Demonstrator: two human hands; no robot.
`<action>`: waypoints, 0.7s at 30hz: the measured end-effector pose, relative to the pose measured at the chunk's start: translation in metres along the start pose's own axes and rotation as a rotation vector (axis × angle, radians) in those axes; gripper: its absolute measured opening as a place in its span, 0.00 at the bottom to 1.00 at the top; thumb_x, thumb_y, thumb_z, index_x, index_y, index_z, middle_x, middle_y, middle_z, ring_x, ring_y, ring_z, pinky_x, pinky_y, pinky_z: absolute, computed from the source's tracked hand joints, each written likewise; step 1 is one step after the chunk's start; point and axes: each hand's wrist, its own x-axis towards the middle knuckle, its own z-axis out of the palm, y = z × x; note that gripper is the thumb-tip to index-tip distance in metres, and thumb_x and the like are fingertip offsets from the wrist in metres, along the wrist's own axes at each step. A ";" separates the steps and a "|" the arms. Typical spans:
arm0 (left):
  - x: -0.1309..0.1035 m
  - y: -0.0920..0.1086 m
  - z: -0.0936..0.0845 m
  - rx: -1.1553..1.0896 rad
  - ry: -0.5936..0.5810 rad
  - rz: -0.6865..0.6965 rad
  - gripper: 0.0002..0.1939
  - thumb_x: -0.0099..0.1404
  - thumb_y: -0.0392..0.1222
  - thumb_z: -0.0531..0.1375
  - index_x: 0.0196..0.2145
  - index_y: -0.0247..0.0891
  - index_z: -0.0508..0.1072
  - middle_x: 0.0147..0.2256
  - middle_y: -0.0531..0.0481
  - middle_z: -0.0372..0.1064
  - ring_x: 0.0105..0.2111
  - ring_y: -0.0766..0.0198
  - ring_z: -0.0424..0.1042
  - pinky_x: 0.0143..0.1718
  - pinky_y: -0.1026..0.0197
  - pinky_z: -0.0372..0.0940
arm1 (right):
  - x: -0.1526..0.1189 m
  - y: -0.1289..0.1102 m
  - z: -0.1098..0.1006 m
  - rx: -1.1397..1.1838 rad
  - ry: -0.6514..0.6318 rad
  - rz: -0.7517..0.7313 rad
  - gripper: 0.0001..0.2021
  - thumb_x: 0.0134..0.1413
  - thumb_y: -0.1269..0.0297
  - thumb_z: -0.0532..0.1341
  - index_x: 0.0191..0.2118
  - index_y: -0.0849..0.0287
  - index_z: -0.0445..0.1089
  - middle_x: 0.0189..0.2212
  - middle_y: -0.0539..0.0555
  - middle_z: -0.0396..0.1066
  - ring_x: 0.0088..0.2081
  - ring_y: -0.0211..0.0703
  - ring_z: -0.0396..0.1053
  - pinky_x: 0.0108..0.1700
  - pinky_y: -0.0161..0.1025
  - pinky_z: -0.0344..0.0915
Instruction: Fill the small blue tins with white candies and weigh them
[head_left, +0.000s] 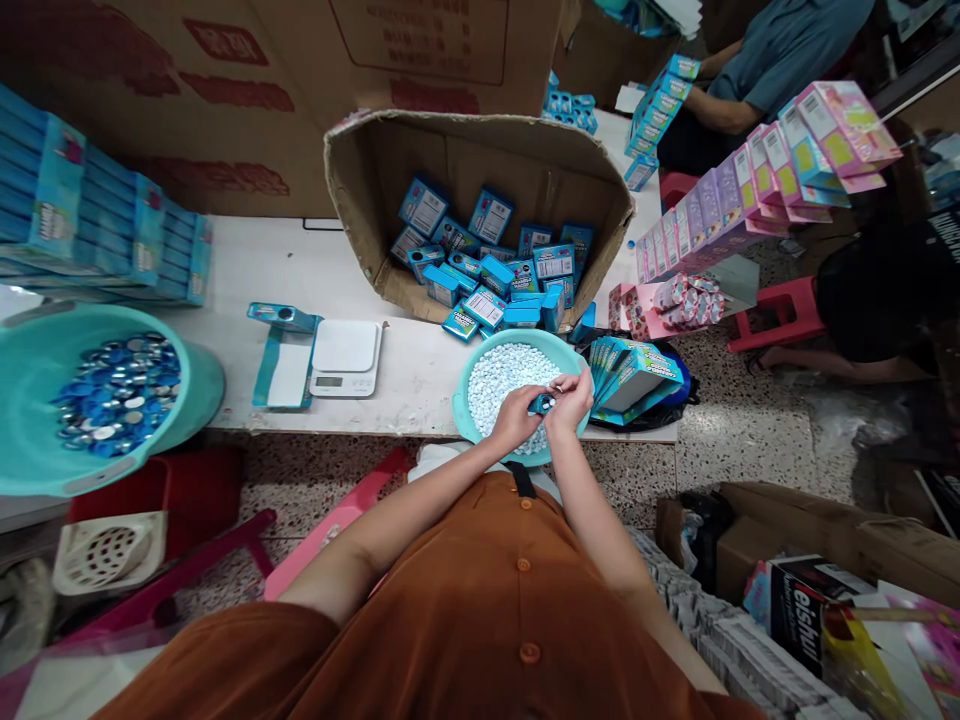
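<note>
My left hand (pixel 516 418) is closed around a small blue candy box (pixel 541 404), held over the bowl. At the box's end, my right hand (pixel 570 402) is curled with its fingers together, and a bit of white shows between the hands. What lies inside the right hand is hidden. Beneath both hands stands a turquoise bowl (pixel 459 408) full of small white candies (pixel 501 378). Behind it, a cardboard carton (pixel 600 190) lies open toward me, with many small blue boxes (pixel 486 306) heaped in it and spilling at its mouth.
A white digital scale (pixel 346 358) and an opened blue display box (pixel 285 360) are left of the bowl. A turquoise tub (pixel 202 385) of blue and silver pieces stands far left. Flattened blue cartons (pixel 637 380) lean at right. Another person's arm (pixel 720 108) is at back right.
</note>
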 end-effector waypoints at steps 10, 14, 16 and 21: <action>-0.009 -0.009 0.002 -0.183 0.106 -0.079 0.20 0.51 0.32 0.60 0.44 0.39 0.70 0.44 0.48 0.71 0.45 0.59 0.69 0.48 0.57 0.64 | -0.006 -0.012 -0.005 0.109 -0.239 0.118 0.20 0.54 0.48 0.53 0.21 0.58 0.60 0.19 0.47 0.61 0.23 0.33 0.63 0.28 0.33 0.63; -0.021 -0.008 -0.017 -0.265 0.131 -0.029 0.17 0.54 0.37 0.62 0.43 0.40 0.70 0.45 0.47 0.71 0.48 0.59 0.69 0.50 0.56 0.62 | 0.030 0.000 -0.030 0.025 -0.033 -0.014 0.19 0.55 0.46 0.50 0.24 0.57 0.60 0.18 0.45 0.60 0.22 0.32 0.62 0.27 0.33 0.62; -0.029 -0.011 -0.028 -0.271 0.169 -0.029 0.17 0.55 0.39 0.63 0.44 0.40 0.69 0.46 0.46 0.70 0.50 0.58 0.67 0.53 0.54 0.61 | 0.051 0.020 -0.044 -0.153 0.005 -0.033 0.18 0.54 0.47 0.51 0.25 0.57 0.62 0.19 0.45 0.61 0.22 0.33 0.62 0.27 0.33 0.62; -0.047 -0.022 -0.051 -0.115 0.269 -0.169 0.17 0.55 0.40 0.64 0.44 0.41 0.70 0.45 0.47 0.71 0.47 0.58 0.69 0.51 0.53 0.62 | 0.077 0.090 -0.054 -0.785 -0.381 -0.133 0.19 0.53 0.49 0.53 0.38 0.60 0.69 0.36 0.55 0.71 0.38 0.42 0.67 0.44 0.42 0.64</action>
